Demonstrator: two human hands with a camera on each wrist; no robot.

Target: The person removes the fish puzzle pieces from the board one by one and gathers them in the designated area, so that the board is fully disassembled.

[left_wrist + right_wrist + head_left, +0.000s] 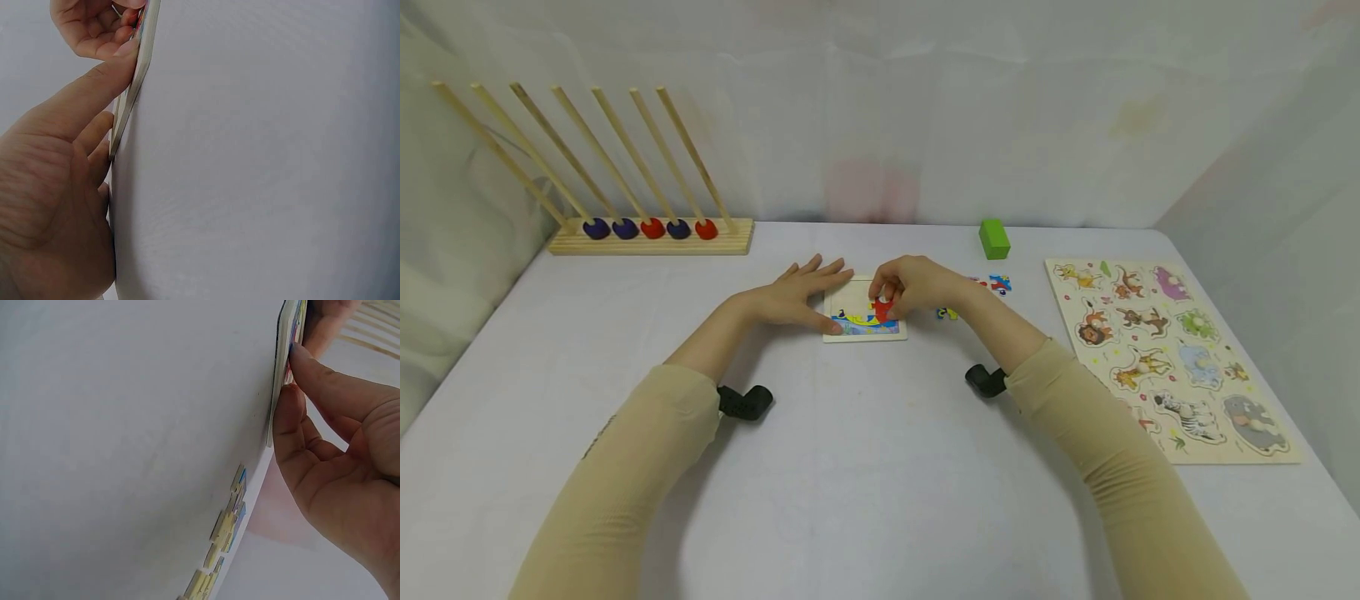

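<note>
A small wooden puzzle tray [865,338] lies flat on the white table, with blue and yellow pieces [867,327] along its front side. My left hand [790,298] rests at the tray's left side, fingers spread and thumb on the front left corner; the left wrist view shows that thumb [100,84] over the rim. Over the tray's right part, my right hand [920,283] pinches a red puzzle piece [882,309] with curled fingers. In the right wrist view its thumb [322,375] lies against the tray's face. Loose puzzle pieces [224,528] lie right of the tray.
At the back left stands a wooden rod stand [647,244] with several red and dark blue beads. A green block [995,239] sits at the back, right of centre. On the right lies an animal puzzle board [1176,367], partly behind my right sleeve [1105,433].
</note>
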